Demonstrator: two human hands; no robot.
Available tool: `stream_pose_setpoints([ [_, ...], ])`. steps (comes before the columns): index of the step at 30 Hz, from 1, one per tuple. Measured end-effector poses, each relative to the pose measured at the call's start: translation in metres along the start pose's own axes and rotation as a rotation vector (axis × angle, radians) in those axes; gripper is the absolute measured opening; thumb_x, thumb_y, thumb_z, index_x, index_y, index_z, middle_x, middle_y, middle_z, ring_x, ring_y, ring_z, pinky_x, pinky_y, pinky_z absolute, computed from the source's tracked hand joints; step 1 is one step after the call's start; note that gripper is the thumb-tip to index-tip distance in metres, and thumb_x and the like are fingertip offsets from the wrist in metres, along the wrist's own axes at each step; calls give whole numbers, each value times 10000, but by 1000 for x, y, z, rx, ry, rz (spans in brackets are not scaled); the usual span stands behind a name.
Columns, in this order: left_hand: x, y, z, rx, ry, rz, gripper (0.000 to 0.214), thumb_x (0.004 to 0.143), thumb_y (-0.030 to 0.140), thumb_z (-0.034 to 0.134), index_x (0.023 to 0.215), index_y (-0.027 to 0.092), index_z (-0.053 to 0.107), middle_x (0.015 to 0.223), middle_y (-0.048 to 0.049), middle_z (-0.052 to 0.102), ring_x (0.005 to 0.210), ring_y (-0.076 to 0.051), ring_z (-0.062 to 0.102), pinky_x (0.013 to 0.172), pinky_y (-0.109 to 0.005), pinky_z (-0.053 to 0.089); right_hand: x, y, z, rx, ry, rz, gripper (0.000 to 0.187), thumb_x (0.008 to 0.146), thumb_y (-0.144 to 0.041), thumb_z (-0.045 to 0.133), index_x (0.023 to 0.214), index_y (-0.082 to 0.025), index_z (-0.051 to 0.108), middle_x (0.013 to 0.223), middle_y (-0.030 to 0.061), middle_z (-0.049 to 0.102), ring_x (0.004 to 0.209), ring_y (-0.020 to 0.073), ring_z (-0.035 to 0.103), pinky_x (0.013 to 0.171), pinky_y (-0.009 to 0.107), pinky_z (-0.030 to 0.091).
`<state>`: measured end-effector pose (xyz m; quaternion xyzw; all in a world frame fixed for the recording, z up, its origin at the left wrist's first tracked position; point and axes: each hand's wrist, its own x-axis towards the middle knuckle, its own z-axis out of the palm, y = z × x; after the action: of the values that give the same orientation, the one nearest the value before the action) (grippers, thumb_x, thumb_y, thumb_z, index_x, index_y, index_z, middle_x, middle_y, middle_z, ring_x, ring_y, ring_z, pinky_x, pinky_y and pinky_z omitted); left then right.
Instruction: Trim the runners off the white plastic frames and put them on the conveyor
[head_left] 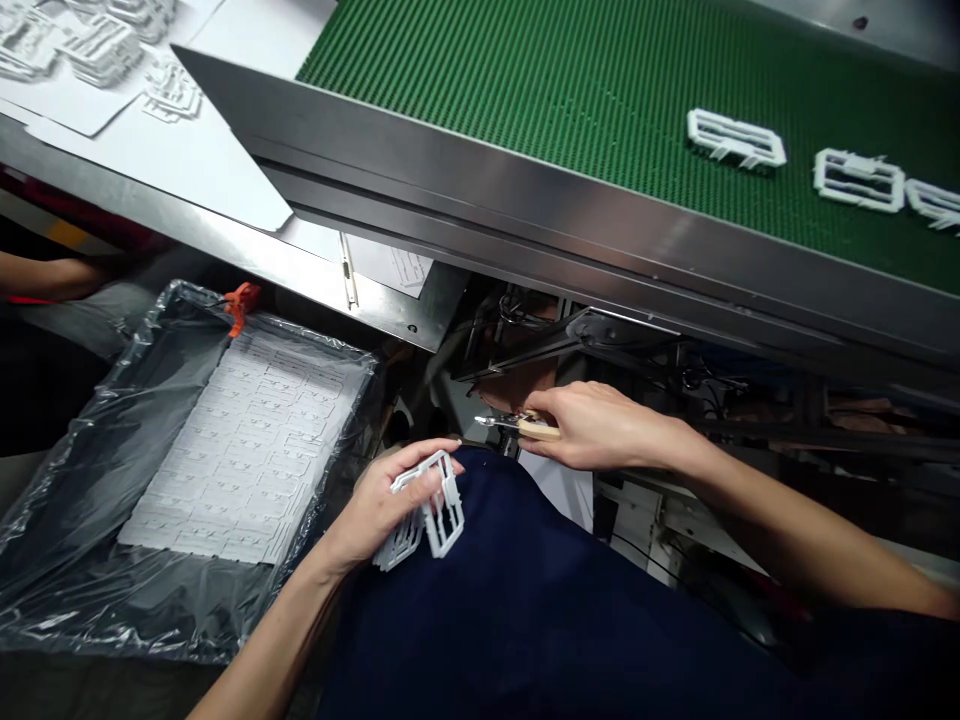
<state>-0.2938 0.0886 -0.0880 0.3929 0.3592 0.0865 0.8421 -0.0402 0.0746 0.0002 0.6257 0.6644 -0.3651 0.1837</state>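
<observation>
Above my dark blue lap, my left hand (386, 500) grips several white plastic frames (448, 510). One frame is fanned out apart from the others, with my thumb over it. To the right, my right hand (600, 428) is closed around the pale handles of a pair of nippers (538, 430). The nippers' metal tips (486, 421) point left toward the frames and stay apart from them. My palm partly covers the handles.
White frames (735, 138) ride on a green conveyor belt (510, 80) behind a metal side rail (480, 170). A plastic-lined bin (67, 480) with rows of white parts (247, 450) and an orange clip (241, 303) stands left. Stacked frames (101, 48) lie on the table. Another person's arm (52, 275) shows at far left.
</observation>
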Motion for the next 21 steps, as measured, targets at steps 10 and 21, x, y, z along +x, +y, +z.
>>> stream_pose_setpoints([
  [10, 8, 2, 6, -343, 61, -94, 569, 840, 598, 451, 1140, 139, 603, 821, -88, 639, 572, -132, 530, 470, -212, 431, 0, -11, 15, -32, 196, -205, 284, 807, -345, 493, 1022, -172, 558, 879, 61, 591, 764, 185, 529, 663, 291, 346],
  [21, 4, 1, 9, -180, 53, -68, 603, 818, 630, 444, 959, 91, 676, 706, -97, 622, 534, -142, 497, 459, -225, 406, 0, -13, 12, -67, 160, -252, 268, 794, -345, 473, 972, -176, 580, 811, 50, 579, 665, 161, 504, 549, 269, 268],
])
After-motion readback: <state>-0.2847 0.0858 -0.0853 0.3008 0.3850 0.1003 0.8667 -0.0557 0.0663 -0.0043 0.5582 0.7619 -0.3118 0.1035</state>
